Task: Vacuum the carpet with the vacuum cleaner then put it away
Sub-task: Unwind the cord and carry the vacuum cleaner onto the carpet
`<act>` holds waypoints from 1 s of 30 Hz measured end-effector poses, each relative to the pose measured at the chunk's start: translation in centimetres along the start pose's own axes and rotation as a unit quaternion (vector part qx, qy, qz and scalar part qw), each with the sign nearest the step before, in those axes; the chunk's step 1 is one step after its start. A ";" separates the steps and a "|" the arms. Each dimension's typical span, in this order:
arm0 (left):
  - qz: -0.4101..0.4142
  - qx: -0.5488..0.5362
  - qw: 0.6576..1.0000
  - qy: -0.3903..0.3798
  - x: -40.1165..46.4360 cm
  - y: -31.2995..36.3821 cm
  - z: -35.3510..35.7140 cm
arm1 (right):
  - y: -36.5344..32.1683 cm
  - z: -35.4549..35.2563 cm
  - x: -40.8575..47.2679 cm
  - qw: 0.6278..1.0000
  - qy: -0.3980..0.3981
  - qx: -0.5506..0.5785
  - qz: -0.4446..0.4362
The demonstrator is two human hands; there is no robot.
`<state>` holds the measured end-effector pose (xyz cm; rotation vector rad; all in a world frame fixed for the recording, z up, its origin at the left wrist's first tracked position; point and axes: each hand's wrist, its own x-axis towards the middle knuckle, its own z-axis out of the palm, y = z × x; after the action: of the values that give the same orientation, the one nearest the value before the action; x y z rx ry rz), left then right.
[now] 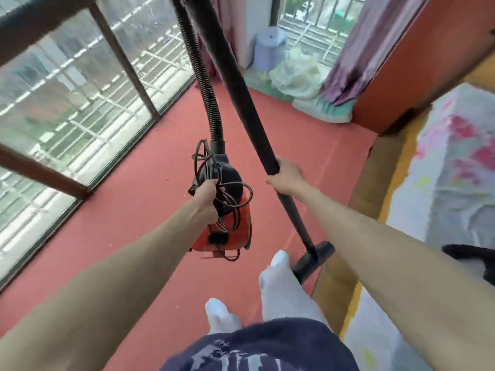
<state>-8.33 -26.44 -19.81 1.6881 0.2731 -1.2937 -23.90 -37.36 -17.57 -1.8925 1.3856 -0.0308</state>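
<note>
With left hand (206,199) clenched on red canister vacuum (227,231) plus coiled black cord (227,194), right hand (288,176) gripping black wand (257,124), both off red carpet (150,183): looks like carry/stow step; next needs set-down spot.

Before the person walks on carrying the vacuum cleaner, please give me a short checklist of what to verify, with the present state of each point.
1. Left hand grips vacuum body together with coiled cord: ok.
2. Right hand closed around wand: ok.
3. Cord loops clear of the feet: ok.
4. Floor nozzle clear of the right foot: not ok, very close.
5. Hose attached to body: ok.
6. Plug pulled from socket: cannot tell.
</note>
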 end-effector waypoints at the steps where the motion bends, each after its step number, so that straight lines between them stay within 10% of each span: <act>1: -0.001 0.015 1.000 -0.009 0.2 0.5 2.2 | 1.3 -1.6 0.9 1.000 0.010 0.007 0.013; 20: -0.042 0.145 0.979 -0.134 4.6 8.1 39.1 | 17.8 -27.5 19.6 0.985 0.100 0.099 0.104; 30: -0.092 0.082 0.990 -0.071 17.4 13.0 49.7 | 20.2 -31.2 36.8 0.984 0.058 0.103 0.134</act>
<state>-23.66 -78.06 -26.46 1.7286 0.2460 -1.6038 -38.86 -87.28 -22.51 -1.5450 1.6399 -0.1473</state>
